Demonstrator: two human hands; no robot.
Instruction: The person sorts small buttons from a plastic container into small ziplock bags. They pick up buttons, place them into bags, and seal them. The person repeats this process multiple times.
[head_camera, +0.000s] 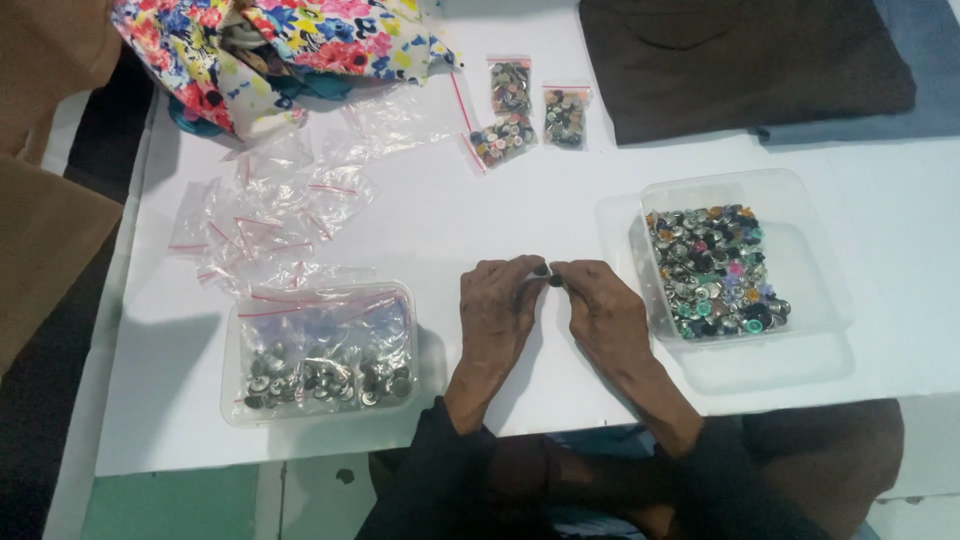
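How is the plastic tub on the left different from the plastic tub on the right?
The left tub holds small bags with red strips and mostly silver-grey buttons inside them; the right tub holds loose buttons in many colours. The left tub sits beside the left hand, the right tub beside the right hand. The right tub rests on a clear lid; under the left tub none shows. Both are clear, open and on the white table.

Hands (550, 300) between tubs (320, 350) (bags (525, 115) behind).

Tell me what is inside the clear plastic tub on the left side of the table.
The left tub holds small zip bags of dark and silvery buttons. Empty bags lie on top, so what lies under them is hidden.
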